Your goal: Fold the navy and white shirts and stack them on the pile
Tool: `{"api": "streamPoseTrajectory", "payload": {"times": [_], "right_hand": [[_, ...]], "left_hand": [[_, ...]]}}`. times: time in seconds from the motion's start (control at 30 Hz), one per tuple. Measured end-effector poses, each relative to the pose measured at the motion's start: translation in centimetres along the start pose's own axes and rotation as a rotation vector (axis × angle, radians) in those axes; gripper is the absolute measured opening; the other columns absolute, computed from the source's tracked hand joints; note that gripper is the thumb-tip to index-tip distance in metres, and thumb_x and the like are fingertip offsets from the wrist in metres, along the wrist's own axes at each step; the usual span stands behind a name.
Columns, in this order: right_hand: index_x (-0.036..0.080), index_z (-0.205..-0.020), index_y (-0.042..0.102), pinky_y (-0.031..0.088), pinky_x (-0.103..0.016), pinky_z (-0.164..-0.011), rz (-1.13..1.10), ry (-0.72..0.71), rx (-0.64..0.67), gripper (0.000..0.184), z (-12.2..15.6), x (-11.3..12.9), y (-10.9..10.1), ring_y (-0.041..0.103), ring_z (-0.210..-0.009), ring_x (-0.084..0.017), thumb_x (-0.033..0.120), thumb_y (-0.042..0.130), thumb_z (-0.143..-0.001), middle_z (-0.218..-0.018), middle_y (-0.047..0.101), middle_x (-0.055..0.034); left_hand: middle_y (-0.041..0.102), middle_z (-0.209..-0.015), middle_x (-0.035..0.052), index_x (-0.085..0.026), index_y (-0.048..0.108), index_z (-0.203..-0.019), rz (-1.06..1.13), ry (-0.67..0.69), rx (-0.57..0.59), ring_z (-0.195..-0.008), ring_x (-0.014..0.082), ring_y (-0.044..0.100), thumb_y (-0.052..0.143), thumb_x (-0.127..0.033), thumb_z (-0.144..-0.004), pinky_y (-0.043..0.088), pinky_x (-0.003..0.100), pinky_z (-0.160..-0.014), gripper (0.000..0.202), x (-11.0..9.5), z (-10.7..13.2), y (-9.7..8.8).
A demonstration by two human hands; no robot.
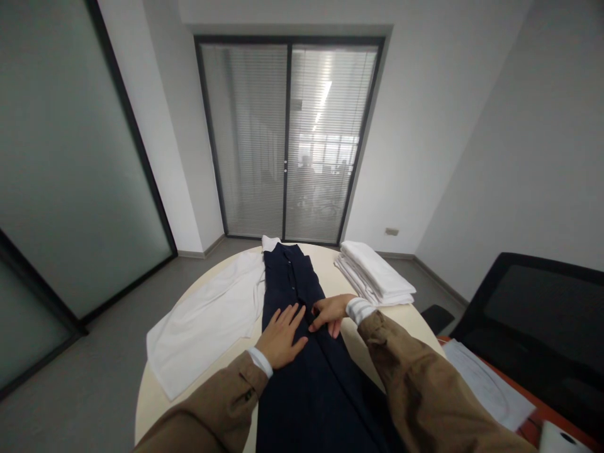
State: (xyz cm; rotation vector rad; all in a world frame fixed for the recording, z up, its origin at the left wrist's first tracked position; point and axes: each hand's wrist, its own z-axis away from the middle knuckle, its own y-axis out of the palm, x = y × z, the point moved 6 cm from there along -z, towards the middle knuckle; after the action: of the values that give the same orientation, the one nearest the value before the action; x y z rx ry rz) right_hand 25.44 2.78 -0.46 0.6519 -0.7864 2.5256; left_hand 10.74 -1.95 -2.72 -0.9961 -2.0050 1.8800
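Observation:
A long dark navy garment with a buttoned front (302,402) lies lengthwise over the round table, its near end running out of the bottom of the view. My left hand (279,340) rests flat on it with the fingers spread. Beside it, my right hand (330,311) has its fingers bent, thumb and forefinger pinching the cloth near the garment's right side. To the left a white garment (207,321) is spread over the table and partly covered by the navy one along its right edge.
A stack of folded white cloth (377,270) sits at the table's (221,377) far right. A black mesh chair (533,314) stands at right, near papers (486,380) on an orange-red surface. Behind the table is a glass door with blinds (287,138).

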Motion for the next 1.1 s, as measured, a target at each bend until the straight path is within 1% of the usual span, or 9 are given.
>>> {"api": "streamPoseTrajectory", "payload": {"times": [0.17, 0.27, 0.33, 0.43, 0.5, 0.57, 0.7, 0.87, 1.1], "right_hand": [[0.016, -0.091, 0.067, 0.054, -0.025, -0.055, -0.055, -0.029, 0.420, 0.035, 2.9, -0.3, 3.4, 0.073, -0.061, -0.021, 0.033, 0.081, -0.064, -0.086, 0.074, -0.0077], [0.019, -0.096, 0.072, 0.052, -0.020, -0.058, -0.026, -0.035, 0.455, 0.029, 3.4, -0.6, 3.6, 0.074, -0.070, -0.018, 0.031, 0.075, -0.070, -0.095, 0.076, -0.0070], [0.018, -0.096, 0.071, 0.050, -0.018, -0.057, 0.018, -0.069, 0.331, 0.024, 2.4, -0.9, 2.5, 0.072, -0.067, -0.015, 0.031, 0.070, -0.075, -0.091, 0.075, -0.0045], [0.017, -0.095, 0.068, 0.047, -0.020, -0.057, 0.134, -0.178, -0.137, 0.019, 0.5, -1.1, -1.2, 0.067, -0.060, -0.013, 0.030, 0.064, -0.082, -0.082, 0.072, -0.0029], [0.016, -0.101, 0.064, 0.048, -0.024, -0.064, 0.194, -0.240, -0.465, 0.023, 0.0, -1.3, -3.5, 0.068, -0.070, -0.015, 0.032, 0.064, -0.084, -0.089, 0.072, -0.0058], [0.015, -0.111, 0.059, 0.047, -0.026, -0.072, 0.235, -0.269, -0.658, 0.036, -0.4, -1.8, -4.8, 0.067, -0.084, -0.019, 0.036, 0.067, -0.083, -0.097, 0.071, -0.0093], [0.012, -0.126, 0.052, 0.046, -0.029, -0.077, 0.271, -0.225, -0.813, 0.054, -1.6, -2.7, -5.7, 0.067, -0.093, -0.022, 0.043, 0.066, -0.084, -0.101, 0.071, -0.0124], [0.013, -0.103, 0.066, 0.045, -0.030, -0.078, 0.285, -0.141, -0.872, 0.034, -3.1, -3.0, -6.2, 0.067, -0.099, -0.025, 0.043, 0.060, -0.087, -0.104, 0.071, -0.0152], [0.016, -0.099, 0.068, 0.046, -0.031, -0.078, 0.288, -0.016, -0.936, 0.029, -3.4, -4.5, -7.8, 0.067, -0.101, -0.027, 0.039, 0.058, -0.086, -0.106, 0.071, -0.0154]], "left_hand": [[0.025, -0.161, 0.0096, -0.030, 0.016, -0.156, -0.002, 0.000, 0.014, -0.148, 0.0276, 0.022, 0.051, -0.039, -0.093, 0.020, 0.051, -0.119, 0.073, -0.3, 0.0, -0.4], [0.027, -0.160, 0.0092, -0.033, 0.027, -0.152, -0.004, 0.000, 0.019, -0.147, 0.0283, 0.023, 0.051, -0.035, -0.093, 0.020, 0.053, -0.118, 0.064, -0.5, 0.1, -0.6], [0.028, -0.160, 0.0084, -0.033, 0.040, -0.146, -0.001, -0.001, 0.016, -0.147, 0.0287, 0.024, 0.050, -0.036, -0.094, 0.020, 0.053, -0.118, 0.054, -0.5, 0.1, -0.6], [0.032, -0.158, 0.0094, -0.027, 0.049, -0.137, 0.024, -0.009, -0.012, -0.147, 0.0283, 0.025, 0.050, -0.042, -0.094, 0.019, 0.052, -0.119, 0.045, -0.5, 0.1, -0.7], [0.035, -0.156, 0.0112, -0.024, 0.051, -0.133, 0.046, -0.017, -0.030, -0.146, 0.0280, 0.027, 0.047, -0.046, -0.095, 0.020, 0.052, -0.119, 0.044, -0.5, 0.0, -0.9], [0.038, -0.154, 0.0130, -0.022, 0.053, -0.129, 0.064, -0.029, -0.037, -0.145, 0.0285, 0.029, 0.047, -0.049, -0.095, 0.021, 0.052, -0.119, 0.044, -0.6, 0.0, -1.0], [0.026, -0.160, 0.0112, -0.026, 0.059, -0.121, 0.088, 0.014, -0.026, -0.147, 0.0346, 0.023, 0.056, -0.047, -0.091, 0.020, 0.058, -0.117, 0.036, -1.1, 0.0, -1.2], [0.002, -0.165, 0.0079, -0.023, 0.064, -0.108, 0.125, 0.197, 0.004, -0.148, 0.0407, 0.007, 0.065, -0.040, -0.086, 0.018, 0.061, -0.116, 0.028, -2.3, 0.1, -1.2], [0.034, -0.157, 0.0027, -0.027, 0.059, -0.113, 0.077, 0.189, 0.011, -0.147, 0.0356, 0.021, 0.059, -0.036, -0.091, 0.023, 0.062, -0.115, 0.024, -2.3, -0.2, -1.5]]}}
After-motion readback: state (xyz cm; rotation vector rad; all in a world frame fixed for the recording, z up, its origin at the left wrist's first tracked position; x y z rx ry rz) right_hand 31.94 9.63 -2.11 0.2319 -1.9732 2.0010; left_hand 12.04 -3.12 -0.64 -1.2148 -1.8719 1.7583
